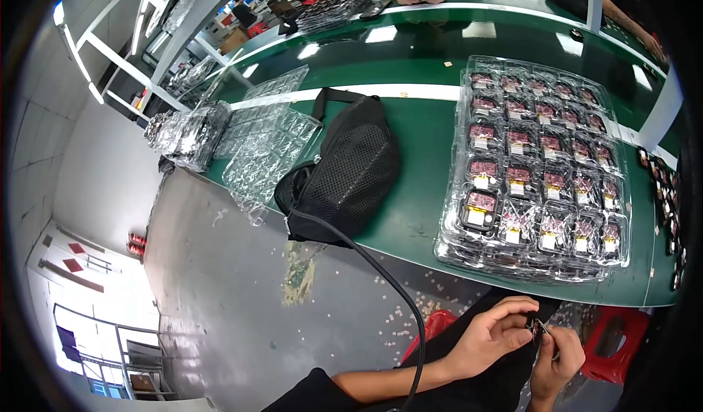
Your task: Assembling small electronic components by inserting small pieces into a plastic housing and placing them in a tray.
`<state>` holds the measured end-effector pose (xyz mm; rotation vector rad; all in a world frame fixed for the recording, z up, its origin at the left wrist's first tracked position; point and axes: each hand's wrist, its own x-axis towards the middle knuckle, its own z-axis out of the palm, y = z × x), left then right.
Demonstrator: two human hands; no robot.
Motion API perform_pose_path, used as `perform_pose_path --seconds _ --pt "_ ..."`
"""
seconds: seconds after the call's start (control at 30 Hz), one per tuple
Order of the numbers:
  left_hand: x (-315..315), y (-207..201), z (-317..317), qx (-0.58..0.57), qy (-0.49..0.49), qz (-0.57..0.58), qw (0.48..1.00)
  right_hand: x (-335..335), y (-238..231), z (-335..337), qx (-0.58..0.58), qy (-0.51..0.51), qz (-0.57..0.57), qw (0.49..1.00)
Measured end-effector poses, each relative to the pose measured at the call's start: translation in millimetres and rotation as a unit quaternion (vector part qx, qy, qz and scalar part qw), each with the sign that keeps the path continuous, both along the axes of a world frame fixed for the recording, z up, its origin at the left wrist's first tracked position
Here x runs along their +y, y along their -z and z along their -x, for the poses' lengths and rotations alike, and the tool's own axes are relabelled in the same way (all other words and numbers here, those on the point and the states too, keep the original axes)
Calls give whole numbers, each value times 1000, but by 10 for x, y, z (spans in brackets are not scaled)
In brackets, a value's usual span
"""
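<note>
Your left hand (492, 336) pinches a small dark piece (532, 318) between thumb and fingertips, just off the near edge of the worktop (417, 200), over your dark clothing. Your right hand (558, 361) pinches a slim shiny piece (542, 327) close beside it; its long axis slants, the upper end leaning left toward the dark piece. That dark piece seems roughly upright, but your fingers hide much of it, so which way its face points cannot be told. Beyond your hands, clear trays (527, 265) of dark-framed units (481, 210) lie stacked, a black mesh bag (359, 167) to their left
</note>
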<state>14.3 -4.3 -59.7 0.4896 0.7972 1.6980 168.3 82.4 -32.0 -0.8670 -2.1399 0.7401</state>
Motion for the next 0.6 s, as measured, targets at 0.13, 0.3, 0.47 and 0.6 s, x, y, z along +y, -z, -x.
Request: perform_pose_path --seconds 0.13,0.3,0.47,0.6 --pt "3 -27 -4 3 -22 -10 1000 10 -15 46 9 0 17 1000" --pt "17 -29 -12 1 -16 -11 1000 24 -7 37 14 -8 17 1000" --pt "53 -9 -12 2 -6 -10 1000 34 -62 44 16 12 38 999" --pt "-1 -106 103 70 -35 28 997 104 -58 136 38 -12 37 999"
